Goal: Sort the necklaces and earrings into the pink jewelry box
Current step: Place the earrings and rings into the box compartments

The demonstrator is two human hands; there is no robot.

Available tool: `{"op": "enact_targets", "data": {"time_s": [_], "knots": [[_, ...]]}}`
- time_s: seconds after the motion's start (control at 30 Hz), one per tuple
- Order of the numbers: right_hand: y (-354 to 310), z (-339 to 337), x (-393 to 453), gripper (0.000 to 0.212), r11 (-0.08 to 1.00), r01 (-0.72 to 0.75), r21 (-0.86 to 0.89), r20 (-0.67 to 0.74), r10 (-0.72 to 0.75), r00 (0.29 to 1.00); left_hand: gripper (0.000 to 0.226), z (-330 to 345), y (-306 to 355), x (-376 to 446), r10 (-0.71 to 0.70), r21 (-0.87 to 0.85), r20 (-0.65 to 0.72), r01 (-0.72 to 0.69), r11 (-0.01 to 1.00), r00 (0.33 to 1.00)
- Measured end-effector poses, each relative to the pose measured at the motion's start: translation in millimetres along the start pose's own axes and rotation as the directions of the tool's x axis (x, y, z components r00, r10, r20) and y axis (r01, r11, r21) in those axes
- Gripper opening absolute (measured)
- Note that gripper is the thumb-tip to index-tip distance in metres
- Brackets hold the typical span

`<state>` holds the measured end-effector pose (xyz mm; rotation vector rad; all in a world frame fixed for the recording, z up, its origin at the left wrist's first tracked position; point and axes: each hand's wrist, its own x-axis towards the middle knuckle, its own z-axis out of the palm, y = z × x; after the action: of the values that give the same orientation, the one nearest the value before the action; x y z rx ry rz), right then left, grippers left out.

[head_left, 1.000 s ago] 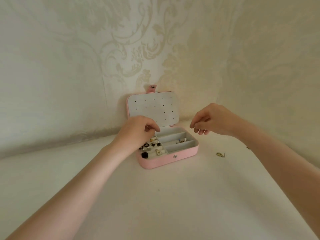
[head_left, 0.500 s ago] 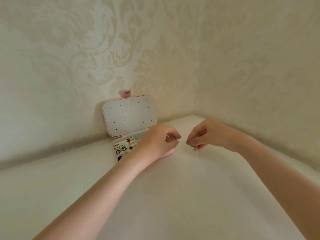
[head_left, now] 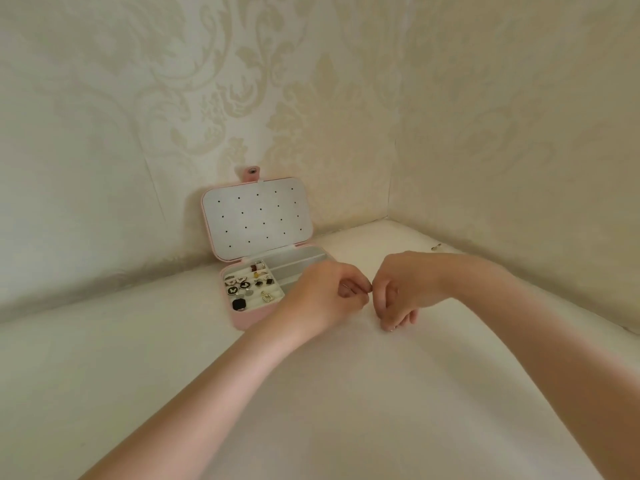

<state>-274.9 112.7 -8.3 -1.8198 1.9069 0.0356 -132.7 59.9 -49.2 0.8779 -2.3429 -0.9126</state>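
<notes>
Pink jewelry box [head_left: 242, 318] open near bench [head_left: 329, 410] back corner, earrings [head_left: 247, 289] in left compartments. Left hand [head_left: 325, 292], right hand [head_left: 405, 289] fingers curled, fingertips meeting just right of box; pinched item too small to tell.

You see: pink jewelry box [head_left: 250, 321] smooth, leather-like | lid lining [head_left: 256, 220] matt, soft, pierced | earrings [head_left: 250, 286] shiny metal, glossy black | surface [head_left: 311, 410] matt cream cloth | wallpaper [head_left: 311, 98] textured damask

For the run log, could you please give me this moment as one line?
box: pink jewelry box open | left hand, right hand: fingertips meeting beside box, item too small to tell | stray piece by wall
</notes>
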Motion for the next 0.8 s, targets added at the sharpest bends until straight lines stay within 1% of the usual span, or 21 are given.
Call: {"op": "enact_targets", "data": {"time_s": [0.07,0.13,0.2,0.27,0.33,0.4,0.47,0.53,0.6,0.7,0.73,0.8], "knots": [[-5,5,0,0.015,0.998,0.038,-0.042,-0.055,-0.04,0.998,0.014,4,-2,-6,-0.017,0.016,0.013,0.017,1.0,1.0],[-8,6,0,0.019,0.999,0.049,-0.01,-0.081,-0.05,0.995,0.014,5,-5,-12,-0.03,0.01,0.019,0.03,1.0,0.999],[-9,7,1,0.017,0.993,0.077,0.086,-0.114,-0.067,0.991,0.014,5,-9,-19,-0.037,-0.018,0.014,0.038,0.999,0.999],[-9,7,4,0.011,0.968,0.137,0.211,-0.179,-0.1,0.979,0.012,1,-10,-22,-0.054,-0.091,0.003,0.054,0.994,0.999],[-11,8,7,0.007,0.905,0.21,0.369,-0.259,-0.117,0.959,0.016,-5,-9,-25,-0.087,-0.225,-0.021,0.08,0.971,0.996],[-17,8,8,0.003,0.807,0.279,0.52,-0.329,-0.113,0.938,0.02,-13,-9,-26,-0.112,-0.335,-0.072,0.082,0.939,0.991],[-24,8,11,0.008,0.708,0.329,0.624,-0.371,-0.102,0.923,0.021,-24,-9,-28,-0.131,-0.388,-0.118,0.076,0.919,0.984],[-34,9,15,0.002,0.62,0.372,0.691,-0.402,-0.098,0.91,0.015,-37,-9,-31,-0.157,-0.421,-0.143,0.083,0.903,0.977],[-43,10,22,0.005,0.567,0.395,0.723,-0.427,-0.083,0.9,0.011,-49,-11,-33,-0.178,-0.437,-0.152,0.096,0.895,0.972],[-56,14,31,0.004,0.527,0.415,0.742,-0.421,-0.114,0.9,0.014,-63,-18,-34,-0.219,-0.355,-0.193,0.141,0.924,0.956],[-60,15,34,0.007,0.534,0.424,0.732,-0.419,-0.138,0.897,0.016,-66,-22,-35,-0.234,-0.339,-0.211,0.153,0.928,0.949],[-66,16,38,0.014,0.603,0.441,0.665,-0.429,-0.175,0.886,0.018,-72,-30,-36,-0.243,-0.296,-0.235,0.169,0.94,0.941]]}}
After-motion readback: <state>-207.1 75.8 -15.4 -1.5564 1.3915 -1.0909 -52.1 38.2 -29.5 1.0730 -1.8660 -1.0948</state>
